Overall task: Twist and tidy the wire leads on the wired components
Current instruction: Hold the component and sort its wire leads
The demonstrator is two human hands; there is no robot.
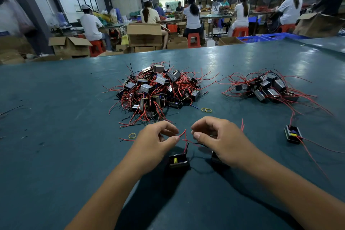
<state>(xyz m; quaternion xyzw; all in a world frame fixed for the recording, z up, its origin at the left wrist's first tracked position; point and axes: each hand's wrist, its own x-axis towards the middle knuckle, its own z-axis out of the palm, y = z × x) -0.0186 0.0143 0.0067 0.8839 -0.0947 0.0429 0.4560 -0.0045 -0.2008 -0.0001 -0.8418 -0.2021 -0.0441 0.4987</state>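
No writing is legible. On the matte teal table, the left hand pinches a thin red lead rising from a boxy black component; the right hand pinches, seemingly, a black lead. 2 tangled piles lie beyond.

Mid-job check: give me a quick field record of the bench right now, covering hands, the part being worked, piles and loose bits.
left hand: pinches a red lead
right hand: fingers curled, pinching near a black lead
component in work: black box, yellow part inside, on the table between the hands
second component: partly hidden under the right hand
large pile: centre of the table
small pile: to the right
single component: apart, far right
rubber bands: one by the left hand, a pair ahead of the right hand
table: teal
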